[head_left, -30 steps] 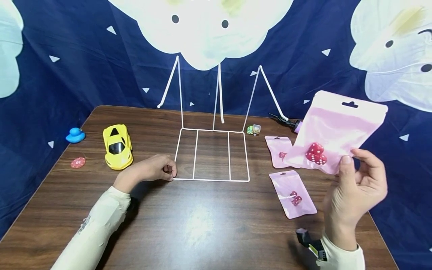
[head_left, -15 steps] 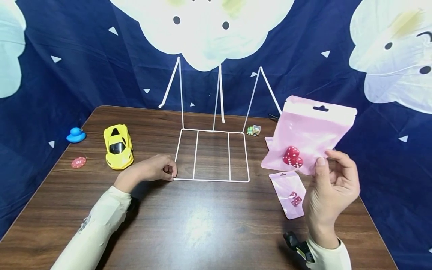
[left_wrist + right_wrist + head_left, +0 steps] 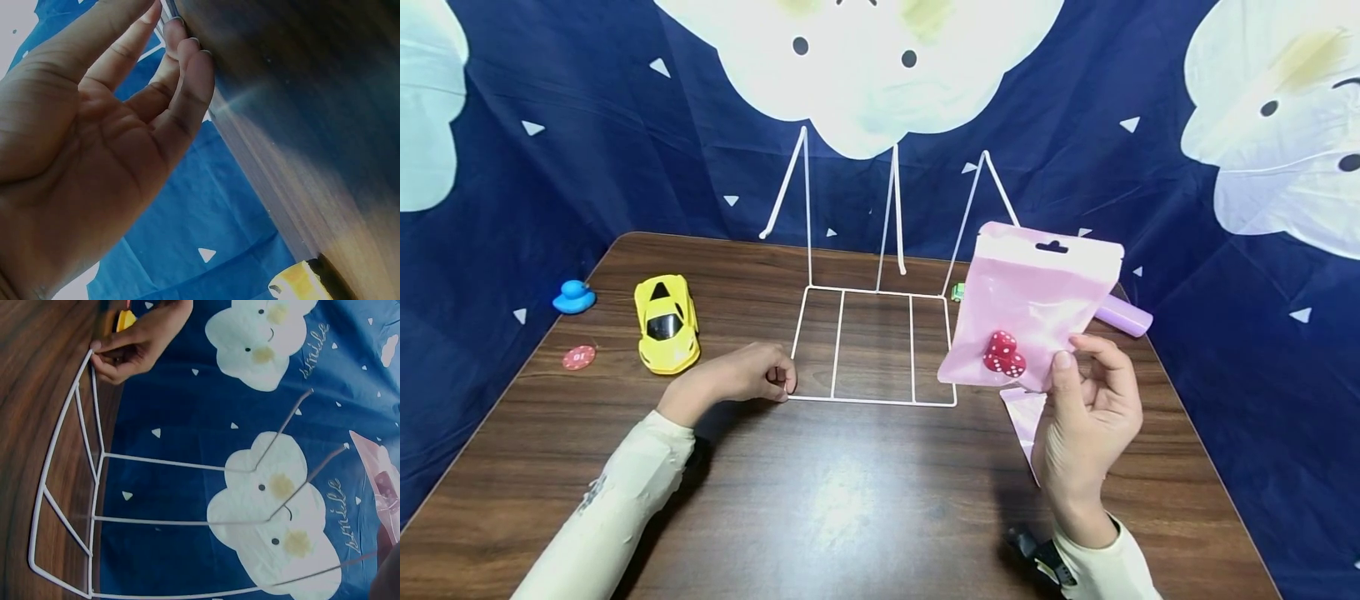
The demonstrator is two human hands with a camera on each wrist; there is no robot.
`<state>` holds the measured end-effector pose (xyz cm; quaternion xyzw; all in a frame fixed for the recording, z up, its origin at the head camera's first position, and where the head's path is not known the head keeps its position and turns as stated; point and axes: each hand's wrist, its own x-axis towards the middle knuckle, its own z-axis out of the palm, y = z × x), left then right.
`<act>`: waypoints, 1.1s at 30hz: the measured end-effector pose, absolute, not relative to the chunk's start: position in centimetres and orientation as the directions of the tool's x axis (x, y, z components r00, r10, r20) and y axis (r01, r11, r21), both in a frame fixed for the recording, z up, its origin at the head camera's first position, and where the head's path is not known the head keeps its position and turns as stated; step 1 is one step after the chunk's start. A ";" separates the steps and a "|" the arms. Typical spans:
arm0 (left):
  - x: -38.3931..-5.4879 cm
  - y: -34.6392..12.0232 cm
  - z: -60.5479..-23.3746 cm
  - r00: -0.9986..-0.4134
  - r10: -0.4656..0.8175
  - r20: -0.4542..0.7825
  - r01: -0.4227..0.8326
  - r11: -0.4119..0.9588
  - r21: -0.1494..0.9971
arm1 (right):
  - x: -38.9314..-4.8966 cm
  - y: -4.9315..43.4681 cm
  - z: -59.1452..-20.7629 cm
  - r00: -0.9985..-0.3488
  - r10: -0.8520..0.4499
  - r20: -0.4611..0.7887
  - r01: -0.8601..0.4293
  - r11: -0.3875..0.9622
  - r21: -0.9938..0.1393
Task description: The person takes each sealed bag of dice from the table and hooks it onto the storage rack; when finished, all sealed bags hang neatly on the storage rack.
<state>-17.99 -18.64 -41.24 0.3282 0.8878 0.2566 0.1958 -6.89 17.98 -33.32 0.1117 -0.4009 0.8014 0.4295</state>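
A white wire rack [image 3: 872, 402] stands on the table, its base flat and three bent prongs rising at the back. My left hand [image 3: 741, 375] pinches the front left corner of that base; in the left wrist view the fingertips meet at the top edge of the picture. Between thumb and fingers, my right hand [image 3: 1093, 417] holds a pink zip pouch [image 3: 1037, 287] by its lower right edge. Red dice [image 3: 1002, 354] show through its clear front, and a hang hole is near its top. The pouch hangs in the air in front of the rack's right side.
Another pink pouch [image 3: 1024, 412] lies under my right hand, partly covered. A yellow toy car [image 3: 667, 325], a blue rubber duck [image 3: 574, 297] and a red round chip [image 3: 579, 357] lie at left. A purple cylinder [image 3: 1123, 316] and a mostly hidden green toy truck [image 3: 957, 292] lie at right.
My right hand has carried the pink pouch leftward, toward the rack, now covering one pouch on the table and most of the toy truck. The left hand has stayed on the rack corner.
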 end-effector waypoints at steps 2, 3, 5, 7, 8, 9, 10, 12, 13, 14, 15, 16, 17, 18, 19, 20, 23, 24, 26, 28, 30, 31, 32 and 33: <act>-18.0 -18.7 -41.3 -0.706 0.686 -0.176 0.485 0.649 0.585 | -6.9 17.7 -33.4 -0.615 0.584 0.530 -0.772 -0.309 -0.556; -18.0 -18.7 -41.3 -0.704 0.689 -0.174 0.488 0.647 0.587 | -6.8 17.5 -33.4 -0.619 0.576 0.533 -0.769 -0.309 -0.559; -18.1 -18.7 -41.3 -0.700 0.693 -0.171 0.491 0.641 0.590 | -6.8 17.3 -33.4 -0.627 0.557 0.544 -0.765 -0.308 -0.566; -18.1 -18.7 -41.3 -0.696 0.699 -0.167 0.495 0.635 0.593 | -6.7 17.1 -33.5 -0.631 0.542 0.556 -0.763 -0.304 -0.571; -18.2 -18.7 -41.3 -0.695 0.699 -0.167 0.495 0.634 0.594 | -6.7 17.0 -33.5 -0.631 0.536 0.562 -0.764 -0.301 -0.571; -18.2 -18.7 -41.4 -0.695 0.699 -0.168 0.495 0.634 0.594 | -6.6 16.9 -33.5 -0.629 0.532 0.567 -0.765 -0.295 -0.572; -18.3 -18.7 -41.4 -0.694 0.700 -0.169 0.495 0.634 0.594 | -6.6 16.7 -33.5 -0.630 0.526 0.572 -0.765 -0.292 -0.574; -18.3 -18.6 -41.4 -0.695 0.698 -0.172 0.493 0.637 0.593 | -6.6 16.3 -33.5 -0.630 0.515 0.581 -0.765 -0.279 -0.581; -18.3 -18.6 -41.4 -0.696 0.696 -0.177 0.490 0.640 0.592 | -6.5 16.1 -33.5 -0.632 0.509 0.584 -0.762 -0.271 -0.588; -18.4 -18.6 -41.4 -0.696 0.695 -0.178 0.489 0.641 0.591 | -6.5 15.9 -33.5 -0.635 0.502 0.587 -0.759 -0.264 -0.595; -18.4 -18.6 -41.4 -0.696 0.695 -0.179 0.489 0.642 0.590 | -6.4 15.6 -33.5 -0.641 0.494 0.588 -0.754 -0.259 -0.604; -18.4 -18.6 -41.4 -0.696 0.695 -0.179 0.490 0.642 0.590 | -6.4 15.4 -33.6 -0.648 0.484 0.588 -0.748 -0.259 -0.611; -18.4 -18.6 -41.4 -0.697 0.694 -0.180 0.489 0.643 0.589 | -6.3 15.2 -33.6 -0.655 0.476 0.587 -0.742 -0.257 -0.620; -18.4 -18.6 -41.4 -0.697 0.694 -0.180 0.489 0.644 0.588 | -6.2 14.9 -33.7 -0.663 0.469 0.584 -0.735 -0.255 -0.629; -18.3 -18.6 -41.4 -0.698 0.693 -0.180 0.489 0.645 0.587 | -6.1 14.7 -33.7 -0.668 0.464 0.581 -0.728 -0.249 -0.639; -18.3 -18.7 -41.3 -0.699 0.692 -0.179 0.489 0.646 0.586 | -6.1 14.6 -33.8 -0.674 0.459 0.579 -0.722 -0.244 -0.647; -18.3 -18.8 -41.3 -0.704 0.688 -0.179 0.486 0.649 0.585 | -5.9 14.1 -33.9 -0.685 0.447 0.575 -0.710 -0.232 -0.665; -18.3 -18.8 -41.3 -0.705 0.686 -0.179 0.485 0.651 0.584 | -5.9 14.0 -33.9 -0.687 0.443 0.576 -0.708 -0.225 -0.670; -18.2 -18.8 -41.3 -0.708 0.683 -0.181 0.480 0.652 0.587 | -6.0 13.7 -34.0 -0.688 0.433 0.583 -0.708 -0.221 -0.671; -18.2 -18.8 -41.4 -0.708 0.683 -0.179 0.480 0.651 0.588 | -6.1 13.4 -34.0 -0.685 0.423 0.594 -0.713 -0.219 -0.666; -18.2 -18.9 -41.5 -0.707 0.685 -0.175 0.481 0.647 0.592 | -6.3 13.1 -34.1 -0.682 0.411 0.605 -0.717 -0.215 -0.663; -18.1 -18.9 -41.5 -0.706 0.686 -0.173 0.481 0.645 0.594 | -6.4 12.9 -34.1 -0.681 0.404 0.611 -0.719 -0.212 -0.662; -18.1 -18.9 -41.6 -0.705 0.688 -0.170 0.484 0.643 0.594 | -6.5 12.7 -34.1 -0.681 0.396 0.615 -0.720 -0.209 -0.662; -18.1 -18.8 -41.6 -0.705 0.689 -0.167 0.486 0.641 0.594 | -6.6 12.6 -34.2 -0.684 0.388 0.618 -0.718 -0.212 -0.663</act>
